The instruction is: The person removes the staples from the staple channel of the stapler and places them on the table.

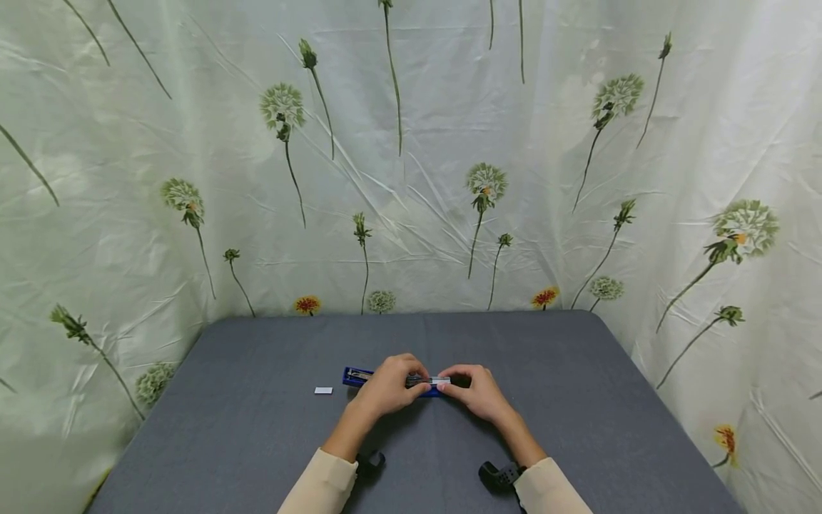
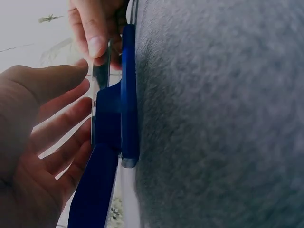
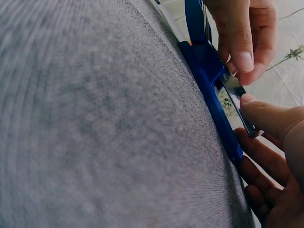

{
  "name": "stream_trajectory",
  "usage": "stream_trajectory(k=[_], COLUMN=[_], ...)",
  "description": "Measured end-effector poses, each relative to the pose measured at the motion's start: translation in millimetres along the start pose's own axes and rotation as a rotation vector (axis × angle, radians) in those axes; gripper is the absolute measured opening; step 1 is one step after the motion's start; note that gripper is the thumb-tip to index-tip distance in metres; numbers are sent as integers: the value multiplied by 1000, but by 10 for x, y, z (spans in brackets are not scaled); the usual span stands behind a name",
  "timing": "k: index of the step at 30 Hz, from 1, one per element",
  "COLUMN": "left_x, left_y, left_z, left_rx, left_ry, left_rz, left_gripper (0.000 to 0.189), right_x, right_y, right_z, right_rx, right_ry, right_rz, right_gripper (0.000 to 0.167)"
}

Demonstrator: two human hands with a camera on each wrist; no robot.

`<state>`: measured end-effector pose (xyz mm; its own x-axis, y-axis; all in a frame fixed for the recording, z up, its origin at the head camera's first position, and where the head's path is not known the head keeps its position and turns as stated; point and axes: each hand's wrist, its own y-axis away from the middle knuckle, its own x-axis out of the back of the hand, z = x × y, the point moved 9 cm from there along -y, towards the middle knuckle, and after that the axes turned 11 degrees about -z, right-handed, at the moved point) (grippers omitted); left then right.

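Note:
A blue stapler (image 1: 352, 377) lies along the table with its top arm swung back to the left, baring the metal magazine rail (image 3: 232, 90). My left hand (image 1: 388, 385) has its thumb and index finger about the middle of that rail, the other fingers spread loosely behind. At the rail's front end my right hand (image 1: 480, 391) pinches it between thumb and fingertips, over the stapler's base (image 2: 128, 95). A pale silvery strip (image 1: 440, 380) shows between the right fingertips in the head view.
A small whitish strip (image 1: 324, 390), like a row of staples, lies left of the stapler. Grey cloth covers the table (image 1: 257, 442). Behind it hangs a pale curtain (image 1: 424, 200) with a dandelion print. Black bands (image 1: 497, 477) sit on both wrists.

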<state>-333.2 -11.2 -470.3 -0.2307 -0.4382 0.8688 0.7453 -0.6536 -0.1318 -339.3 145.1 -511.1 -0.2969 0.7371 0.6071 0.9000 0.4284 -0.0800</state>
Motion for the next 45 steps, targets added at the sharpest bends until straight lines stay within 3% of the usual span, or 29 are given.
stream_trajectory(k=[4,11,20,31,39,45], left_x=[-59,-113,-110,-115,-57,-36], left_y=[-12,-24,-34,-5,-30,-53], left_z=[11,6,87,47,54,62], left_rx=[-8,54,68,82,100,126], left_ry=[-25,-91,-163,-55,-28,-24], left_rz=[-21,-53,-50,42,126,150], left_gripper=[13,15,14,12,10,8], right_x=[-5,-5,20,-1,-6,5], right_y=[-2,-3,-1,1,9,4], right_z=[10,19,-5,13,23,30], right_rx=[-7,-12,4,-5,-10,-10], right_ry=[-3,-5,-11,-8,-4,-1], right_rz=[-2,-3,-5,0,13,12], right_gripper=[18,17,19,16,16,17])
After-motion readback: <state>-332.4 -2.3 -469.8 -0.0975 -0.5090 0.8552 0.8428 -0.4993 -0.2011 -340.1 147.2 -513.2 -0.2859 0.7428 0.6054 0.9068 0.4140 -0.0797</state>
